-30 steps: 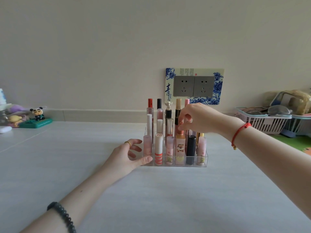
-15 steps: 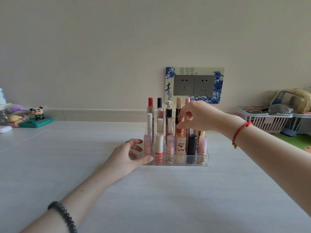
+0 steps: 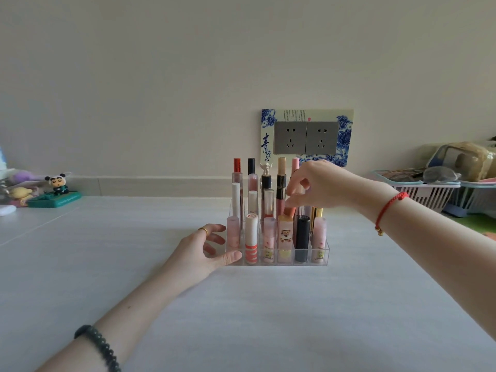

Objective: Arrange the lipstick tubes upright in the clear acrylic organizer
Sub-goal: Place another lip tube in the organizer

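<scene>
Right hand (image 3: 316,183) pinches a peach tube (image 3: 290,211); tilting it could topple neighbouring tubes (image 3: 302,237) at 3 o'clock; left hand (image 3: 204,251), fingers loose, braces organizer (image 3: 308,263)

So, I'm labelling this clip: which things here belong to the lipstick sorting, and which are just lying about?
In the job: clear organizer, lipstick tubes standing in it, peach tube pinched by the right hand, left hand touching the organizer.
Lying about: panda figurine, wall sockets, basket, clear pouch.
</scene>
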